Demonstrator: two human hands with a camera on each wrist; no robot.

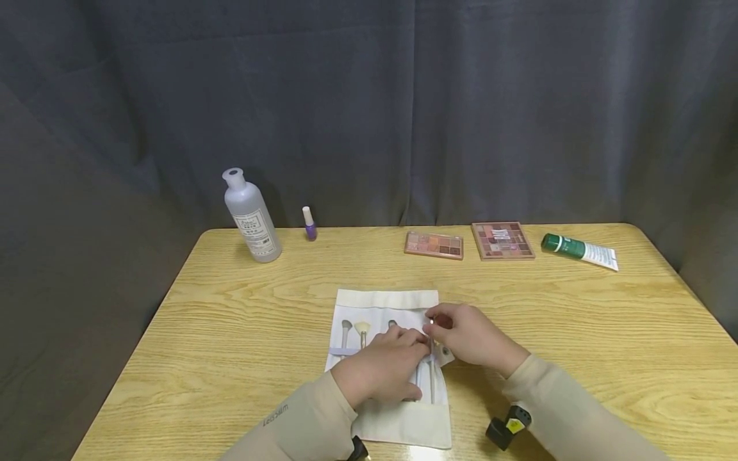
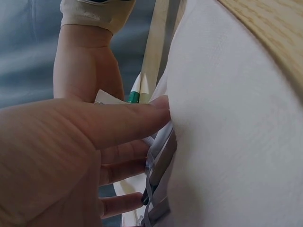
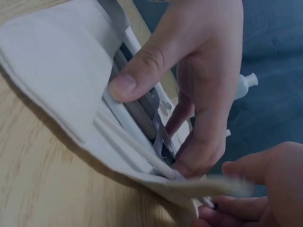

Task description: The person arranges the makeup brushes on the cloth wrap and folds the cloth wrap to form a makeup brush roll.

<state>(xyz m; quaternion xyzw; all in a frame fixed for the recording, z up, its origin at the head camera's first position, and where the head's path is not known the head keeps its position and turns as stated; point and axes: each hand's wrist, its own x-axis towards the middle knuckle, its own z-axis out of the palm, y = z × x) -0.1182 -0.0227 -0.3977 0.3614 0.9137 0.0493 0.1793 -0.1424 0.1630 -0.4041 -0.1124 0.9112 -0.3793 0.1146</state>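
Observation:
A white cloth brush roll lies unrolled on the table, with several makeup brushes tucked under its lilac elastic band. A fan brush and a dark-headed brush show left of my hands. My left hand rests over the middle of the roll, fingers spread along the band. Its thumb touches the pocket edge in the left wrist view. At the roll's right edge my right hand pinches the upper end of a slim makeup brush, whose lower handle sits in the pocket. Its fingers partly hide the brush's head.
A clear bottle and a purple nail polish stand at the back left. Two eyeshadow palettes and a green-and-white tube lie at the back right. A dark curtain hangs behind the table.

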